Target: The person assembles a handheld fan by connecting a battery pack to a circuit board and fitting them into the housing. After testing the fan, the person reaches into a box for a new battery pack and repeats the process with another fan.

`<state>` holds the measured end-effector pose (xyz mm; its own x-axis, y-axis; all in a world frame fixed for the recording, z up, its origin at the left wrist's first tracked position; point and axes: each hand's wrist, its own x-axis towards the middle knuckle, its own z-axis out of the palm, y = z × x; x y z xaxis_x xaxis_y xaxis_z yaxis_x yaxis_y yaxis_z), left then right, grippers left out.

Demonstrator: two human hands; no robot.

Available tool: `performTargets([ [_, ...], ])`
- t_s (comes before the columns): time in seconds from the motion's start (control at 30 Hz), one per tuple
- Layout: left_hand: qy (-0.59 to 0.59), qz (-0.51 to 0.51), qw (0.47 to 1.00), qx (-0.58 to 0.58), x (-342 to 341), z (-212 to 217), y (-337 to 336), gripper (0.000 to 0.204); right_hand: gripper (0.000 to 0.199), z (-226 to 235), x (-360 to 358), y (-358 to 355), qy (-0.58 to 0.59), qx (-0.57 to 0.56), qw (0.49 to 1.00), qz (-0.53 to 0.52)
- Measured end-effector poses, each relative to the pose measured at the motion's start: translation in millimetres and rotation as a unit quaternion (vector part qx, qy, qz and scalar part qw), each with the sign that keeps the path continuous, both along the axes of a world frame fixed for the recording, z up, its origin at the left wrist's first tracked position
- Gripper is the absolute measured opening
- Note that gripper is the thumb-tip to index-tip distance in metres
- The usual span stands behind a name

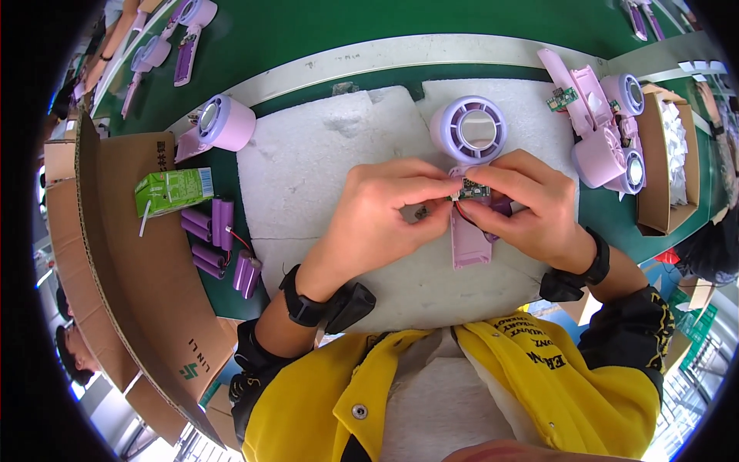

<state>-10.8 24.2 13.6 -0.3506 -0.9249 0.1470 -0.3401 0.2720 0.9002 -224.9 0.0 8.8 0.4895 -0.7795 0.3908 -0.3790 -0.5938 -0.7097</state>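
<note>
right hand (535, 196) pinching circuit board (476, 189), left hand (382, 214) alongside

Looked down from the wearer's head, above the yellow jacket (308, 408) along the lower edge, and faced forward across the green bench (431, 19). Sat near enough to place the left hand (373, 215) and right hand (539, 200) around the centre. Spanned a wide fisheye field, upright and unmirrored, past a cardboard box (154, 269) at left and a carton (653, 162) at right, bowing straight edges toward the black rim.
</note>
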Motion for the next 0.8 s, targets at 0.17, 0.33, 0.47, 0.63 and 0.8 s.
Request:
performTargets([
  [0.17, -0.007, 0.023, 0.999, -0.040, -3.4, -2.4, 2.0, 0.032, 0.035, 0.5, 1.2, 1.1, 0.004, -0.001, 1.000, -0.005],
  [0.33, -0.007, 0.023, 0.999, -0.039, -3.2, -2.6, 1.9, 0.029, 0.035, 0.2, 2.0, 0.9, 0.003, 0.003, 1.000, -0.008],
  [0.47, -0.009, 0.020, 0.999, -0.043, -3.1, -3.3, 0.1, 0.028, 0.034, -0.2, 2.2, 0.9, -0.003, 0.025, 1.000, -0.013],
  [0.63, -0.011, 0.016, 0.999, -0.037, -1.8, -2.0, -0.2, 0.027, 0.032, 1.3, 3.1, 1.8, -0.010, 0.069, 0.997, -0.016],
  [0.8, 0.042, 0.002, 0.998, -0.043, -0.8, -8.0, -5.3, 0.026, 0.028, 4.7, 3.2, 2.7, -0.013, 0.115, 0.993, -0.020],
])
